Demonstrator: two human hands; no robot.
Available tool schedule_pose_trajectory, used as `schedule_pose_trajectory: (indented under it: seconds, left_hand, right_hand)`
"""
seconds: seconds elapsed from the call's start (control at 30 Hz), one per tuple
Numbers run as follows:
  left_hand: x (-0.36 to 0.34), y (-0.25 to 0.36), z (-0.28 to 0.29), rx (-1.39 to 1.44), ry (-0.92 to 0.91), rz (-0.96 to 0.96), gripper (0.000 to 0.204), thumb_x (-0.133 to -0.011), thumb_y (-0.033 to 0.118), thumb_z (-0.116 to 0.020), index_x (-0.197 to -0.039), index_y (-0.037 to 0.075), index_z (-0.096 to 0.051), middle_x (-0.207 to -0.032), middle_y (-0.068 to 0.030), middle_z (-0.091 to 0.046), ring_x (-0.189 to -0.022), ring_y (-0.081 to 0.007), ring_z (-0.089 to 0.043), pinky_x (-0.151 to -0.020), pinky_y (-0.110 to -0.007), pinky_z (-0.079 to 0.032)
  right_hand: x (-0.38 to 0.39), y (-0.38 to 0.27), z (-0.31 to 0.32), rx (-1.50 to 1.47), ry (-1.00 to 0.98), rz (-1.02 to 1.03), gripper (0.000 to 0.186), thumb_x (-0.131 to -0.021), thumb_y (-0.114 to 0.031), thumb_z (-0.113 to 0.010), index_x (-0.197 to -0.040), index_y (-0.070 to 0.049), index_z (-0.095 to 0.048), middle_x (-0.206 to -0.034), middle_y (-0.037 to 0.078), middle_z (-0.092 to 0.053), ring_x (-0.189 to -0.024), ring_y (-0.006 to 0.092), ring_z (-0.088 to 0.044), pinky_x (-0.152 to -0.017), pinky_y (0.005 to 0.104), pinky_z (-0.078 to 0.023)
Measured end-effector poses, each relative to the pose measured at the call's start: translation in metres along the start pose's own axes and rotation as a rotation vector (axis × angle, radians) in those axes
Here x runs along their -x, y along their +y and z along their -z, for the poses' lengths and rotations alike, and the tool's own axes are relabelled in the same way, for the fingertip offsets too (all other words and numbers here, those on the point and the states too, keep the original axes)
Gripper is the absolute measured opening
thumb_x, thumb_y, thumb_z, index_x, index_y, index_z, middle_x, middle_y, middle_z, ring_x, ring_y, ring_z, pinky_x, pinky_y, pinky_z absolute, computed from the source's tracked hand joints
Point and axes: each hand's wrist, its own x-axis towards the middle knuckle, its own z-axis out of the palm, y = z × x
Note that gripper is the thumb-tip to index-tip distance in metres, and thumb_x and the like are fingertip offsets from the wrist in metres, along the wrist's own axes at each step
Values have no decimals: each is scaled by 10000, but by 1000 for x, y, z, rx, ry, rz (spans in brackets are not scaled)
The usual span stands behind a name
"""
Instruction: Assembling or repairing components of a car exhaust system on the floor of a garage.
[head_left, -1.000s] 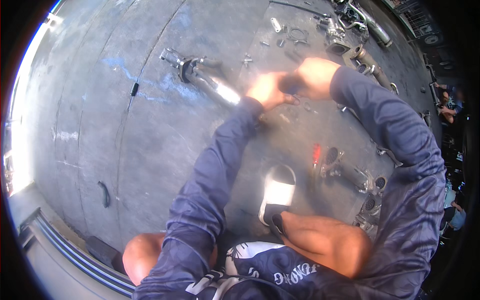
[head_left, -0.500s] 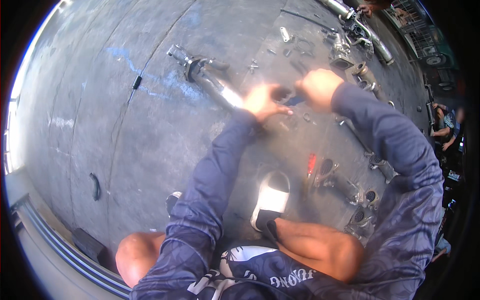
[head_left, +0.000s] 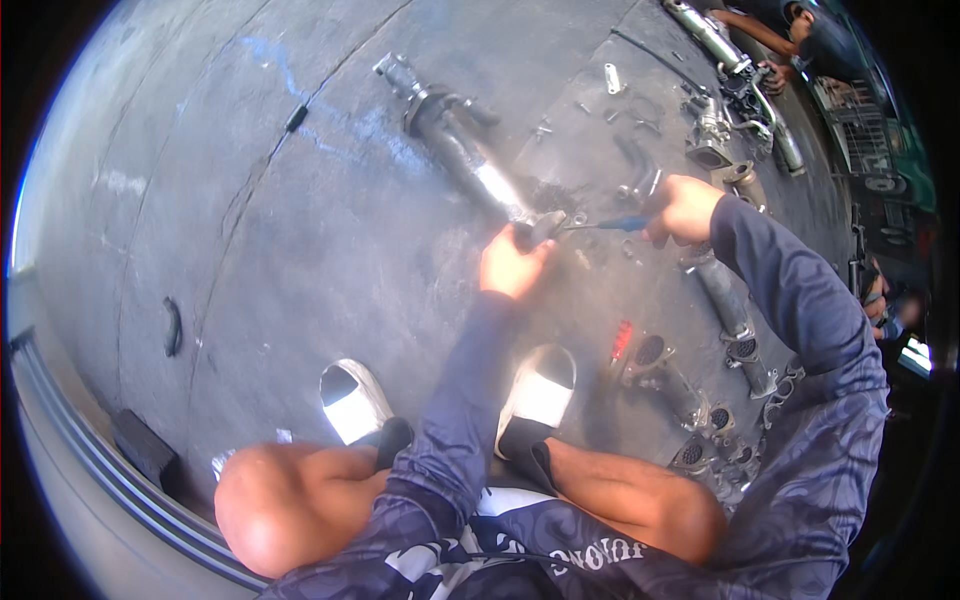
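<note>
A long silver metal pipe (head_left: pixel 470 160) with a flanged fitting at its far end lies slanted on the floor ahead of me. My left hand (head_left: pixel 512 268) closes around its near end, thumb and fingers on the end piece. My right hand (head_left: pixel 684 210) grips a screwdriver (head_left: pixel 622 223) with a blue handle. Its thin shaft points left, and the tip meets the pipe's near end beside my left fingers; exact contact is too small to tell. Small loose pieces lie on the floor under the screwdriver.
A red-handled tool (head_left: pixel 622 340) lies near my right shoe (head_left: pixel 538 395). Several metal pipe parts (head_left: pixel 725 300) line the right side. Another person's hand (head_left: pixel 775 77) is at a metal assembly (head_left: pixel 745 95) at the far right. A black curved piece (head_left: pixel 173 327) lies at left.
My right hand has moved right, away from my left, and the screwdriver now shows plainly between them. My left hand has come nearer to me at the pipe's end. The view has shifted slightly.
</note>
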Motion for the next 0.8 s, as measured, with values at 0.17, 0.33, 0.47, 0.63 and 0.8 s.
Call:
schedule_pose_trajectory:
  seconds: [0.17,0.33,0.47,0.63,0.8]
  left_hand:
    - [-6,-3,-2,-15,-17,7,519,-745,286,-764,-1131,-22,-605,-973,-148,-694,-878,-217,-674,-815,-331,-511]
    - [-5,-1,0,-18,-1,-14,520,-739,269,-767,-1137,-21,-601,-1007,-156,-690,-915,-219,-672,-836,-333,-507]
    - [-9,-5,1,62,-108,58,547,-745,267,-760,-1177,-18,-581,-1096,-187,-656,-1030,-279,-629,-903,-359,-480]
    - [-11,-3,1,99,-137,87,592,-749,268,-758,-1223,-21,-554,-1166,-214,-625,-1122,-333,-588,-957,-379,-456]
    - [-16,-17,-3,38,-52,40,538,-734,270,-772,-1164,0,-593,-1027,-147,-688,-952,-230,-665,-860,-343,-495]
  right_hand:
    - [13,-2,-15,843,417,700,287,-659,-76,-642,-943,-44,-668,-785,164,-640,-774,344,-643,-702,435,-512]
    - [13,7,-25,790,459,729,286,-675,-95,-657,-951,-18,-662,-831,118,-647,-768,291,-654,-681,392,-510]
    - [4,-10,-4,-228,56,-77,224,-735,-161,-692,-854,28,-668,-622,73,-595,-434,150,-549,-395,308,-414]
    - [7,-10,-2,578,248,648,205,-730,-119,-677,-894,4,-669,-779,174,-668,-675,310,-659,-630,405,-527]
    - [7,-1,-10,855,368,684,376,-691,-80,-693,-1056,-9,-633,-977,166,-667,-807,312,-663,-730,403,-526]
